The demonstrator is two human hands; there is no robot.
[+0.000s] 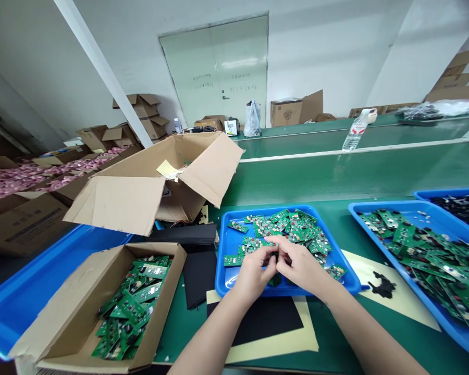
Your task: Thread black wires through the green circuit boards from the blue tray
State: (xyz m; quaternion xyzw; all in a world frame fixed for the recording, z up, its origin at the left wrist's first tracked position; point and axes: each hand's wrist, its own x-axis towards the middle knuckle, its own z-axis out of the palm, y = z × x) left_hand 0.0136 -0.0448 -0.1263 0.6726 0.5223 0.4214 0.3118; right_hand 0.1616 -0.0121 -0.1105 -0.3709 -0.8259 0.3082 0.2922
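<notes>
My left hand (254,268) and my right hand (299,260) meet over the front part of a blue tray (220,281). Fingertips of both are pinched together around something small and dark, mostly hidden by the fingers. Just below them shows the edge of a green circuit board (275,281); whether it is held or lies in the tray I cannot tell. Many loose circuit boards (269,225) with small components fill the back and right of this tray. Under its front edge lie a black sheet (266,322) and a pale yellow sheet (310,338).
At left, an open carton (76,297) holds more circuit boards, with a large open box (140,200) behind it. Black sheets (199,276) are stacked beside the carton. Rightward stand another blue tray (354,211) of boards and black scraps (382,285). A bottle (355,133) stands on the ledge.
</notes>
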